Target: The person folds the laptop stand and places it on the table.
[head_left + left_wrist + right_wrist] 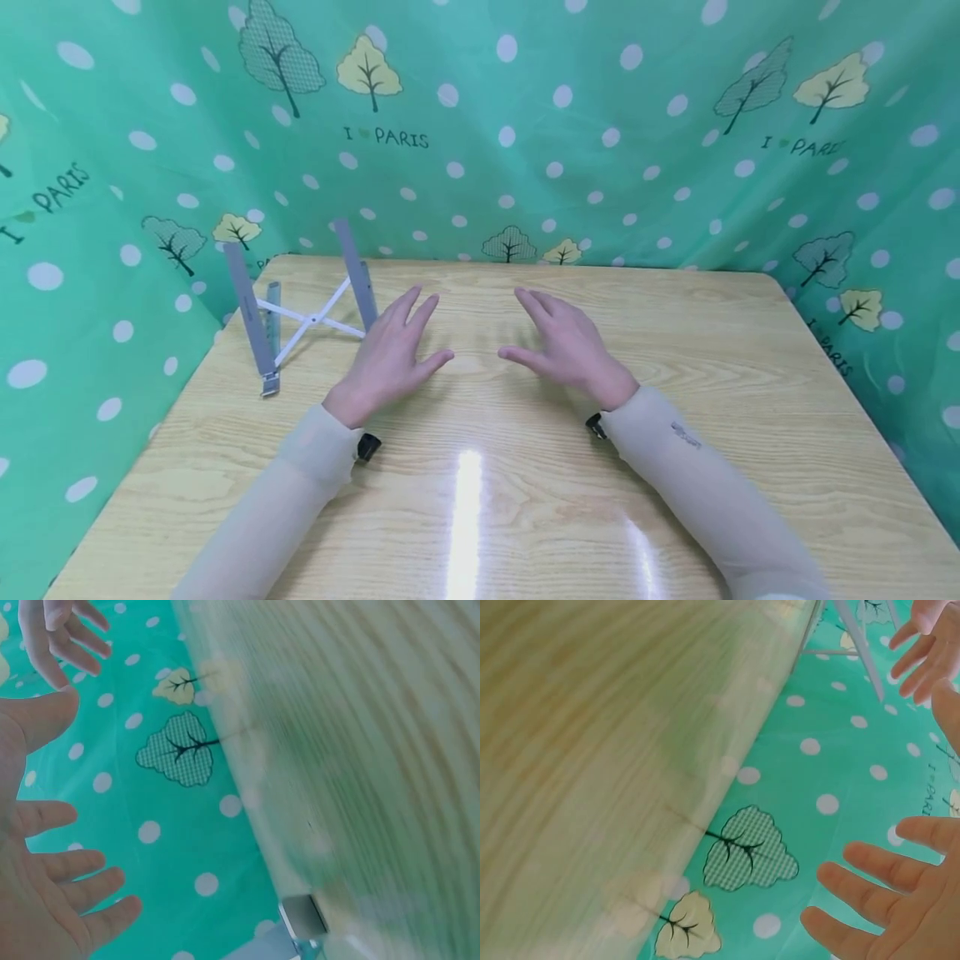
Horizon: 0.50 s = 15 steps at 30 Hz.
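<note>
- Gray folding stand (313, 319): unfolded at the left of the wooden table (712, 333), white bars (300, 337) crossed.
- Left hand (390, 350): spread, just beside the stand.
- Right hand (568, 342): spread, well apart from it.

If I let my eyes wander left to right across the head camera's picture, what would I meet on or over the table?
Grey folding stand with thin white crossed bars, the person's bare left hand, bare right hand, pale right sleeve with small dark print.
</note>
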Tool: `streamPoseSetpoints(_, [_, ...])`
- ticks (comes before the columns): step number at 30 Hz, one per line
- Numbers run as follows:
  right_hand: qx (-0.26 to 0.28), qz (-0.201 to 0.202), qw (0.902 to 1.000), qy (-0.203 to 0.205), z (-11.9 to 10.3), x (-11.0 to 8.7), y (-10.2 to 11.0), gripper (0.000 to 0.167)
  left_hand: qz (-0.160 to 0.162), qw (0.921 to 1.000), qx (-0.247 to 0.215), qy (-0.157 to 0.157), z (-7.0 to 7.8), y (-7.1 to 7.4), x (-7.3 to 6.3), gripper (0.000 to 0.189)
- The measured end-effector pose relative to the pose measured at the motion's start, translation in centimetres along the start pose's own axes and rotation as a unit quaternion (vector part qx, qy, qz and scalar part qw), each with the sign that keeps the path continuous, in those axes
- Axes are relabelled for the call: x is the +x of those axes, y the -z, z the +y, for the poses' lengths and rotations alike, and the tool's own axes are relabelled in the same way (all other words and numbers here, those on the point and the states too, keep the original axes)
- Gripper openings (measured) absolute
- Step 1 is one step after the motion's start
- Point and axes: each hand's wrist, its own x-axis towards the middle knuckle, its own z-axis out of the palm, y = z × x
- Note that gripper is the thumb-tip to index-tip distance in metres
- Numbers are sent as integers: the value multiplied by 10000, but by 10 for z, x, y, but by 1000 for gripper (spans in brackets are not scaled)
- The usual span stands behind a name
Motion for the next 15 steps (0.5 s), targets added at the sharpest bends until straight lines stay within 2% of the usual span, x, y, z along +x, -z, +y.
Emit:
streamPoseSetpoints(9, [-10,-180,9998,-65,-13,19,-9,92,98,9999,-15,121,-16,5,-11,80])
streamPoseSetpoints(15, [29,-278,9996,-66,-21,31,-13,91,277,9994,53,185,-30,11,-19,81])
